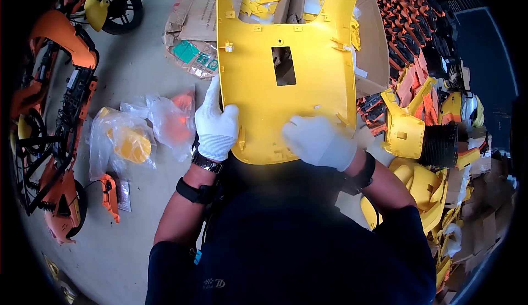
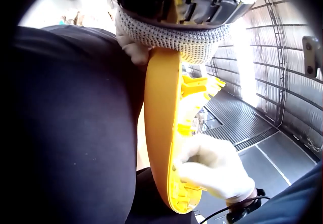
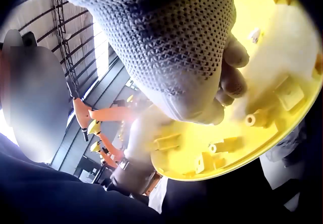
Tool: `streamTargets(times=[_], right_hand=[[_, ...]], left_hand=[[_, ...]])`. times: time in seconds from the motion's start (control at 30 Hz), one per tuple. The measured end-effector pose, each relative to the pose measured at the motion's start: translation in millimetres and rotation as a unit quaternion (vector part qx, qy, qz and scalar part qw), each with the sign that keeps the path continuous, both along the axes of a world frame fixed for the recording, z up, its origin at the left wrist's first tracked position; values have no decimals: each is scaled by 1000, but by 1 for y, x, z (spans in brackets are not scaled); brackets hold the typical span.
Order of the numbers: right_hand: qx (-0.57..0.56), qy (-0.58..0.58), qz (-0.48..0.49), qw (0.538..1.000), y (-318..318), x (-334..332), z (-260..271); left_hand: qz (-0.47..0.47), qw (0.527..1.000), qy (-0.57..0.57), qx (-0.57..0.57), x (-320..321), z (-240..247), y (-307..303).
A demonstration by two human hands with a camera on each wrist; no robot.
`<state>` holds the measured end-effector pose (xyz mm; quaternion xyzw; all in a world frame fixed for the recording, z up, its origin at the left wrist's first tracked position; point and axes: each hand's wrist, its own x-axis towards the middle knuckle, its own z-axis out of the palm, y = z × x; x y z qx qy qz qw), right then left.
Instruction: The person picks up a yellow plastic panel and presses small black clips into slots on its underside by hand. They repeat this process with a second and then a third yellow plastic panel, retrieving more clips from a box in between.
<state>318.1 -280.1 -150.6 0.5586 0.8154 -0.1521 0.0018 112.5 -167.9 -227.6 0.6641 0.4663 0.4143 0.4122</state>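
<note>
A large yellow plastic panel (image 1: 286, 110) with a rectangular cut-out lies inner face up in front of my body. My left hand (image 1: 216, 129), in a white knitted glove, grips its left edge, the thumb over the inside and the index finger straight along the rim. Over the lower right part of the inner face is my gloved right hand (image 1: 319, 143), its fingers curled and fingertips close to the surface; I cannot tell whether they hold anything. A small pale piece (image 1: 317, 107) shows just above it. Mounting posts (image 3: 252, 119) line the panel's rim in the right wrist view.
Behind the panel, open cardboard boxes (image 1: 371, 44) hold yellow parts. Plastic-wrapped parts (image 1: 132, 143) and an orange piece (image 1: 110, 198) lie on the floor at left, beside an orange scooter frame (image 1: 66, 118). More yellow panels (image 1: 407, 121) are stacked at right.
</note>
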Motion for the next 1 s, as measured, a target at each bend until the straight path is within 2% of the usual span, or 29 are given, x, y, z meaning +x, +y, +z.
streamTargets(times=[0.07, 0.1, 0.2, 0.23, 0.33, 0.43, 0.53, 0.83, 0.93, 1.0], right_hand=[[-36, 62, -36, 997, 3, -28, 9], [-13, 71, -23, 997, 7, -41, 17], [19, 104, -34, 994, 12, -62, 7], [21, 148, -42, 988, 15, -65, 2], [15, 272, -88, 958, 20, -63, -9], [-26, 276, -104, 955, 25, -66, 0], [-30, 286, -95, 953, 25, -67, -2], [-77, 307, -102, 943, 26, -70, 0], [-62, 315, -105, 941, 25, -69, -8], [-66, 291, -105, 949, 27, -72, -3]], left_hand=[[-9, 999, -19, -32, 1, 4, -1], [-14, 998, -32, -47, 2, 6, -1], [-2, 1000, 2, 2, 3, -1, 1], [-1, 999, -36, -16, 5, 3, 0], [-6, 998, -24, -64, 2, 10, 0], [0, 998, 18, -55, 1, 10, -1], [3, 1000, -22, -11, 2, 3, 0], [-3, 996, -5, -91, 1, 15, 0], [7, 999, -27, -46, 3, 9, 0], [8, 997, -2, -72, 2, 11, 0]])
